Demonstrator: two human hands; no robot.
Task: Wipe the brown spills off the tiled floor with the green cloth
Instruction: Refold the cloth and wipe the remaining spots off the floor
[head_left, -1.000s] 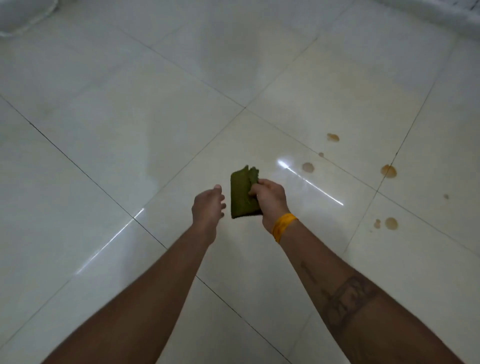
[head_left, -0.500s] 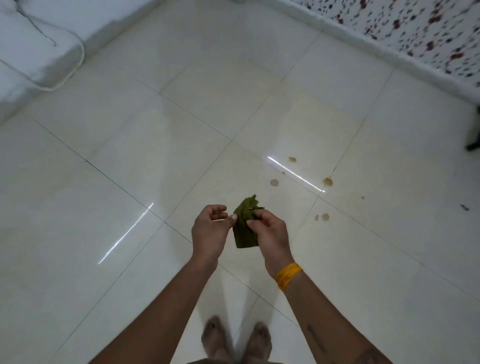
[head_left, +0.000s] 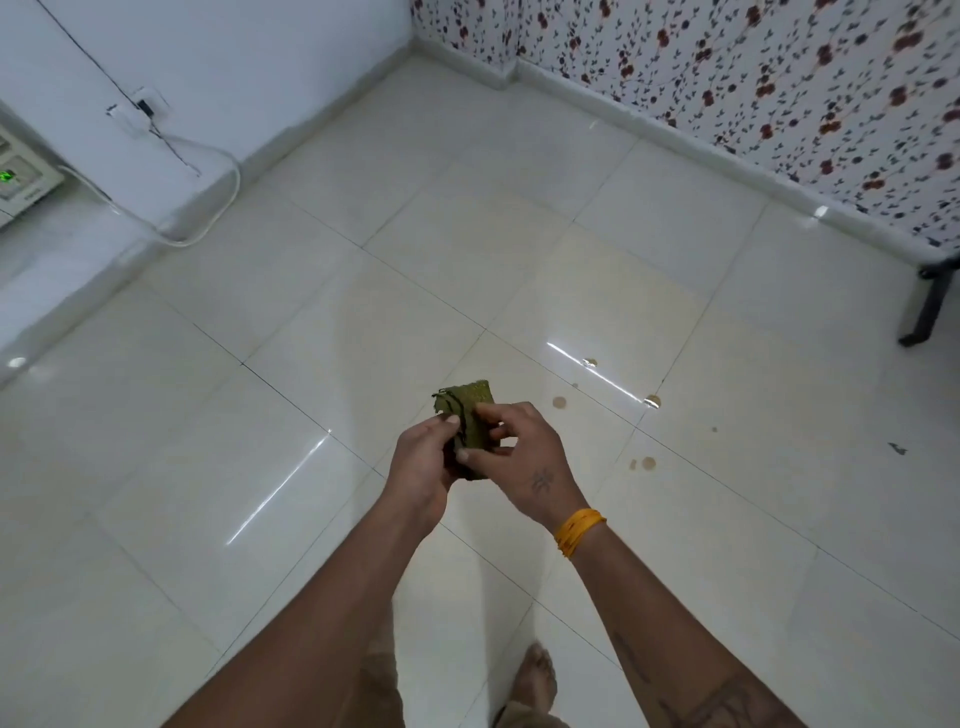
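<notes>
A folded green cloth (head_left: 470, 410) is held up in front of me, well above the pale tiled floor (head_left: 260, 467). My left hand (head_left: 421, 462) grips its left edge and my right hand (head_left: 524, 457) pinches its right side; an orange band circles that wrist. Small brown spills lie on the floor to the right of my hands: one round spot (head_left: 559, 401), one at a tile joint (head_left: 652, 400), a pair lower down (head_left: 647, 463) and one farther off (head_left: 589, 362). The cloth's lower part is hidden behind my fingers.
A flower-patterned wall (head_left: 753, 78) runs along the back right. A dark furniture leg (head_left: 927, 306) stands at the right edge. A white cable (head_left: 208, 218) loops from a device (head_left: 21, 179) at the far left. My bare foot (head_left: 537, 675) shows below.
The view has tilted up, so the walls and corner now show. My left hand has closed onto the cloth, which both hands now hold.
</notes>
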